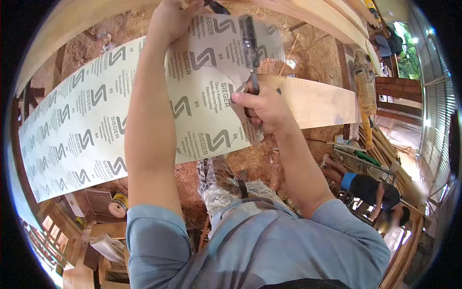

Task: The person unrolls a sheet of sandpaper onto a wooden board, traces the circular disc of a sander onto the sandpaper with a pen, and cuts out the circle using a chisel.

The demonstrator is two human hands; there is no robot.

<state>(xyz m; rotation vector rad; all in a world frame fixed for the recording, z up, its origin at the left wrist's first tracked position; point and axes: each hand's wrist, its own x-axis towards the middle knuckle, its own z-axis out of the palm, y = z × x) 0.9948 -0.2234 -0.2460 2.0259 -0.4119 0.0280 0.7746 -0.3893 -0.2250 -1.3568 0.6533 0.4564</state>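
Note:
A wide sheet of printed SIEGER 80-grit abrasive paper (91,120) stretches from the left to beneath my hands, with curved edges or lines on its right part. My right hand (264,108) is closed, thumb stretched left, around the metal part of a tool with a long dark handle (249,41); the tool's exact kind is unclear. That fist is at the sheet's right side. My left hand (175,21) reaches over the paper to its far edge, fingers curled and partly cut off by the frame. A dark object (217,7) lies beside its fingertips.
A pale wooden board (317,101) extends right from under the paper. Yellow power tool (364,91) hangs or rests beyond it. Wooden beams (308,17) cross the far side. A person (375,195) bends at lower right. A spool (118,204) stands at lower left.

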